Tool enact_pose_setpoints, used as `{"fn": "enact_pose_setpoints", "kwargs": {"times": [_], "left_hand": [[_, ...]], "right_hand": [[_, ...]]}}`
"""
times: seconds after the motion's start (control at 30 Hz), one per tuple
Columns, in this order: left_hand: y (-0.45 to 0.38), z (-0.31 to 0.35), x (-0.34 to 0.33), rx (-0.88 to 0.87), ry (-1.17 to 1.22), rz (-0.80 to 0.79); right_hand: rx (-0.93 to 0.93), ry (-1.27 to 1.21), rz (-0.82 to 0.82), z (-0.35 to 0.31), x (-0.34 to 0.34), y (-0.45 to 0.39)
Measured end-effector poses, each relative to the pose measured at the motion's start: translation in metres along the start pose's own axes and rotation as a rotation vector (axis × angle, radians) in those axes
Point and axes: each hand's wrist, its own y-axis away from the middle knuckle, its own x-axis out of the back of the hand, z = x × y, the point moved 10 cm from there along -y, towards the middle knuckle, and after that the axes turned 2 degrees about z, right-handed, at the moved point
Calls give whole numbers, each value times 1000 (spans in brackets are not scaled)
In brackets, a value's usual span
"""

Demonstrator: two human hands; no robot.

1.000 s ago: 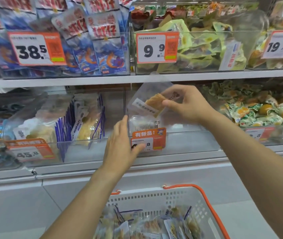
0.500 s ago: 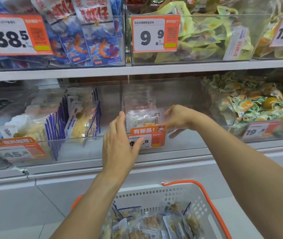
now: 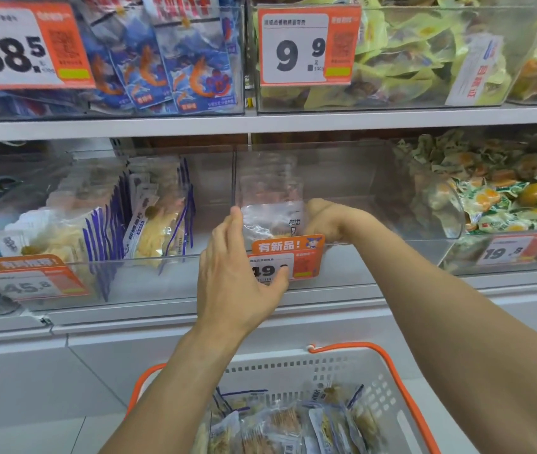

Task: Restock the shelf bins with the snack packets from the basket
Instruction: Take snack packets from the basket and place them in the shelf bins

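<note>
Right hand (image 3: 321, 221) grips packet (image 3: 270, 222) inside bin (image 3: 375, 257); left hand (image 3: 237, 273) open, steadying front. Basket (image 3: 401, 398) below (many packets left).

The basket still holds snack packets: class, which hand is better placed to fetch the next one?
Left, probably. The left hand only rests against the bin front, above the basket; the right hand holds the packet inside.

A second earlier the right hand (image 3: 324, 221) held the snack packet (image 3: 272, 222) raised above the clear bin (image 3: 342, 191), pinched at its top corner. Since then the hand went down into the bin and stood the packet upright just behind the orange price tag (image 3: 288, 257). The left hand's fingertips (image 3: 236, 213) rose from the tag to the packet's left edge.
</note>
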Motion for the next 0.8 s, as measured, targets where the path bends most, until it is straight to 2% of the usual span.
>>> {"fn": "enact_pose_setpoints", "kwargs": {"times": [0.13,0.17,0.27,0.37,0.5,0.6,0.8], "left_hand": [[0,2,0,6,11,-10],[1,3,0,7,13,-18],[1,3,1,-1,12,-33],[2,2,1,-6,14,-41],[2,3,1,-10,15,-36],[2,2,0,-7,15,-36],[2,1,-2,-21,-1,-48]], "right_hand": [[93,-209,117,-9,6,-16],[97,-201,130,-10,7,-18],[81,-82,11,-2,-6,-29],[34,59,-5,10,-6,-27],[297,-10,-74,-23,-9,-7],[381,-150,-149,-32,-14,-6],[417,113,-116,-28,-19,-20]]}}
